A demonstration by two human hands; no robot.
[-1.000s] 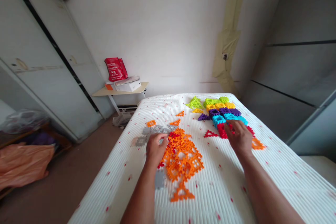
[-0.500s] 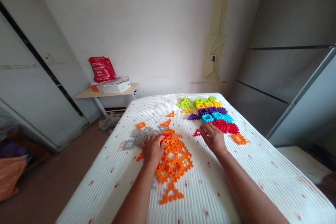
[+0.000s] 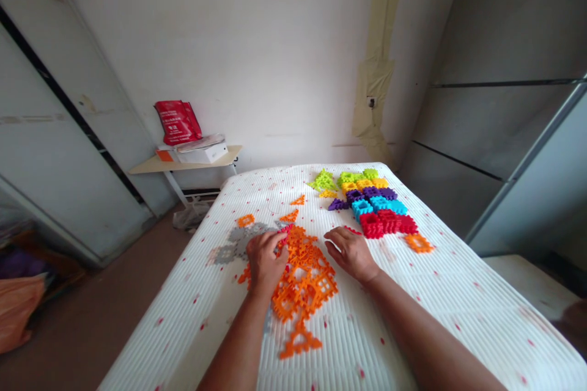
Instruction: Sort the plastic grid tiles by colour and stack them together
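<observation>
Left hand [image 3: 266,256] covers part of orange pile [image 3: 306,284]; grip of right hand [image 3: 351,252] unclear.

Single view on my feed: head cam, worn, facing forward and down along the bed [image 3: 458,293] from its near end. Close range: left hand [image 3: 266,259] and right hand [image 3: 351,252] sit mid-frame, forearms entering from the bottom edge. Wide lens also takes in the far wall [image 3: 275,73] and cabinets [image 3: 68,153] on both sides.
</observation>
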